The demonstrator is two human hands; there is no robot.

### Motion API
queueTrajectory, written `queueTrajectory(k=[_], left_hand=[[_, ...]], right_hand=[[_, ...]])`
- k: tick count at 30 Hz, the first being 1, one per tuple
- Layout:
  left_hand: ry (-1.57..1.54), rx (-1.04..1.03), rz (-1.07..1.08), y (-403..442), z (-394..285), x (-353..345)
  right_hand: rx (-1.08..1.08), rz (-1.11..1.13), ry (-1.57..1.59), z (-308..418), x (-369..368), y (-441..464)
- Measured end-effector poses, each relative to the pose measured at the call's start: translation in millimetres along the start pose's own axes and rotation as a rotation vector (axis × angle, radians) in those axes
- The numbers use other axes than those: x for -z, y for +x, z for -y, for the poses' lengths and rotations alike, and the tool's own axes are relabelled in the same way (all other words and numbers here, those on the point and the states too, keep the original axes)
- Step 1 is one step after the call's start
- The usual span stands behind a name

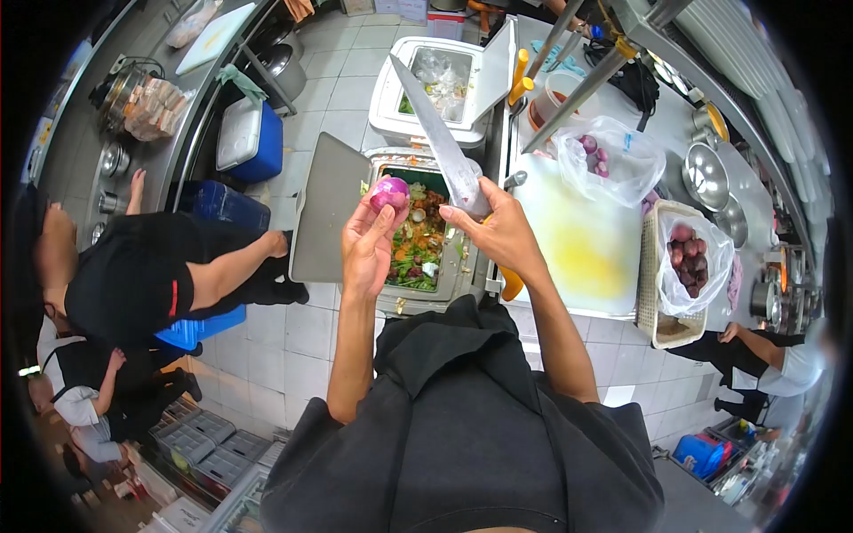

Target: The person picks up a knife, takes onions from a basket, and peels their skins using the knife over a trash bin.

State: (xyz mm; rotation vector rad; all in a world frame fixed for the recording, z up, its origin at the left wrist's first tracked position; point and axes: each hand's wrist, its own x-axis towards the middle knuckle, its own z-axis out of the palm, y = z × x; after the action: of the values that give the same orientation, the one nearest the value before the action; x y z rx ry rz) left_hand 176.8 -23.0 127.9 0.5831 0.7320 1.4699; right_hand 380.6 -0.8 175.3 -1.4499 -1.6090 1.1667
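Observation:
My left hand [366, 244] is closed around a purple onion [389, 194], with thumb and fingertips on its lower part. In my right hand [499, 233] is a large knife [437, 133], its broad blade pointing up and to the left; the handle is hidden by my fingers. Both hands are over an open grey bin [462, 277] with vegetable scraps [416, 240] inside. Onion and blade are apart. To the right lies a white cutting board [586, 200] with a yellow stain. A clear plastic bag [635, 173] with several purple onions rests at its far end.
A white basket [653, 293] holds a bag of dark red onions [689, 259]. Beyond the grey bin stands a white bin [386, 89] with plastic waste. Metal bowls [706, 175] sit at right. A person in black [133, 271] is close on the left; other people are farther off.

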Motion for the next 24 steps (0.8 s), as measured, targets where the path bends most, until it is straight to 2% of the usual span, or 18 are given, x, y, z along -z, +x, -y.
queueTrajectory(k=[4, 7, 9, 13, 15, 21, 24], left_hand=[[0.061, -0.026, 0.011, 0.4, 1.2, 1.7], [0.056, -0.018, 0.026, 0.2, 0.9, 2.5], [0.049, -0.010, 0.034, -0.7, 2.0, 3.1], [-0.059, 0.088, 0.079, -4.3, 6.9, -0.7], [-0.077, 0.111, 0.092, -5.9, 9.8, -3.8], [-0.131, 0.135, 0.160, -8.9, 13.6, -9.5], [-0.068, 0.127, 0.143, -9.3, 11.0, -14.0]], right_hand=[[-0.047, 0.046, -0.023, -0.9, 0.9, 1.0], [0.055, 0.007, -0.048, -7.5, -2.3, 3.9], [-0.047, 0.038, -0.005, -5.4, -4.1, 3.8], [-0.084, 0.089, 0.000, 12.0, -7.7, -1.7], [0.015, 0.023, 0.079, 20.1, -12.9, -4.2], [0.099, -0.013, -0.016, 22.9, -11.8, -1.4], [0.075, 0.011, -0.029, 29.3, -9.1, -3.9]])
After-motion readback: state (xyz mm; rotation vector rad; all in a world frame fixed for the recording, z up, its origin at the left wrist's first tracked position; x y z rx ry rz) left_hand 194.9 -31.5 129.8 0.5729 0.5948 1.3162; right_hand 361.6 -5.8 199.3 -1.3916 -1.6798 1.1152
